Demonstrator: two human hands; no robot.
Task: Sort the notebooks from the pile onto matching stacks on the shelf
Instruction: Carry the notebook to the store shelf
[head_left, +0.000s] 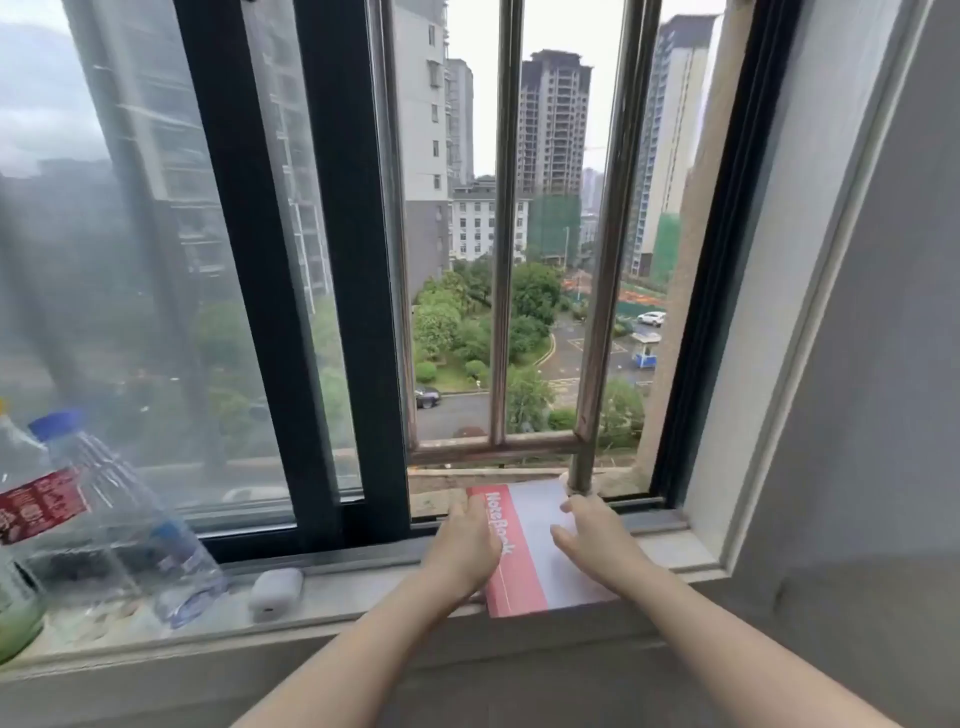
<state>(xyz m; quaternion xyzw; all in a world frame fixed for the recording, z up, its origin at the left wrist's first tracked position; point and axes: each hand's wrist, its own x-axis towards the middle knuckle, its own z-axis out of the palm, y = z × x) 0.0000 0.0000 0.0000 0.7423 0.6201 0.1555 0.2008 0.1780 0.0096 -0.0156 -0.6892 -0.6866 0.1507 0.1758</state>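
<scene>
Both hands lying flat, fingers relaxed, gripping nothing: left (464, 546), right (592, 540) resting on notebook (535, 551) on sill (363, 597).

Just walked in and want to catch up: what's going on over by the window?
A person has both hands on a red and white notebook lying on the window sill by the open part of the window. The left hand rests on its red strip, the right hand on its white part, fingers fairly flat. Its far end reaches the window bars. Further left on the sill stand plastic bottles and a small white case. No other notebooks or stacks are in view.
</scene>
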